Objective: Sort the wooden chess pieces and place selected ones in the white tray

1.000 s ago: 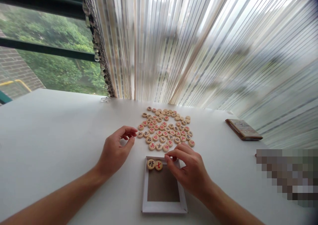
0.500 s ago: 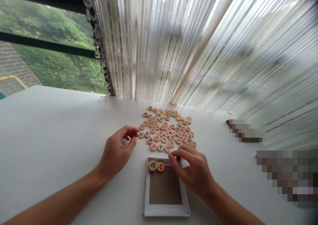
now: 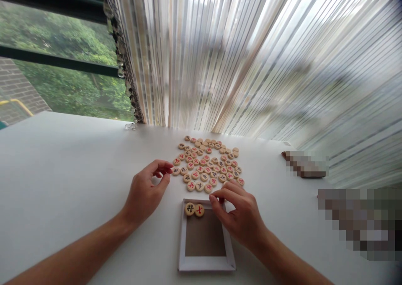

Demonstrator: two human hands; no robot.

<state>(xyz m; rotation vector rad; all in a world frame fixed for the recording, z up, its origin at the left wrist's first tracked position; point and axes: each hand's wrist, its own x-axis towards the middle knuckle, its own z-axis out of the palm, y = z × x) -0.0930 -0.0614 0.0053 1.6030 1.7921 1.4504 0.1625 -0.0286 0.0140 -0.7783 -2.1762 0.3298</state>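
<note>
Several round wooden pieces with red or black characters [image 3: 204, 177] lie spread over the white table; some at the back show blank faces. My left hand [image 3: 147, 188] is at the left edge of this spread, fingers curved and apart, its fingertips beside a black-marked piece [image 3: 176, 171]. Over the top right corner of a shallow white box [image 3: 207, 263] is my right hand [image 3: 240, 209], thumb and index finger close together; whether anything is between them is hidden. Inside the box, a black-marked piece [image 3: 189, 208] and a red-marked piece [image 3: 199, 210] sit side by side at the top left.
The white table [image 3: 78, 172] reaches back to a striped curtain [image 3: 201, 58] and a window [image 3: 63, 46] at the left. Clear beads [image 3: 131, 126] rest at the curtain's foot. Brown-edged objects, partly pixelated, are at the right [image 3: 309, 174].
The view has shifted slightly, so the box, pieces and hands appear a little further left. Both hands keep nearly the same pose and place relative to the pieces.
</note>
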